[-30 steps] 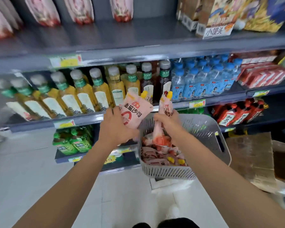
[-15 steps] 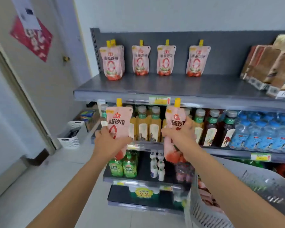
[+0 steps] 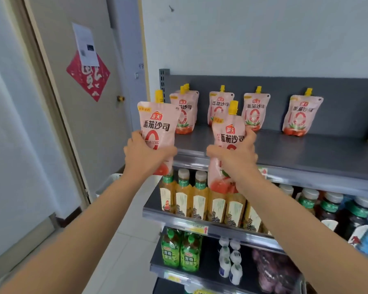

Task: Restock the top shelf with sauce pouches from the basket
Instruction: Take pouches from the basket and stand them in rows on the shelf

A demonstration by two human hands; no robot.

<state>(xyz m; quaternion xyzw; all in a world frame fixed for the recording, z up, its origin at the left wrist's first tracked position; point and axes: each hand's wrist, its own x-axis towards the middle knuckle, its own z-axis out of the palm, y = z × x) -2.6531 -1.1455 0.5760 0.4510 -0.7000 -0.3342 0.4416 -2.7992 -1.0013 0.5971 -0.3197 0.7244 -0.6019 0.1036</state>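
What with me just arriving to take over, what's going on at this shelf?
Restocking is under way. The left hand grips a pink sauce pouch with a yellow cap, the right hand a second pouch, both held upright before the grey metal top shelf. Neither is set down yet; matching pouches stand along its back.
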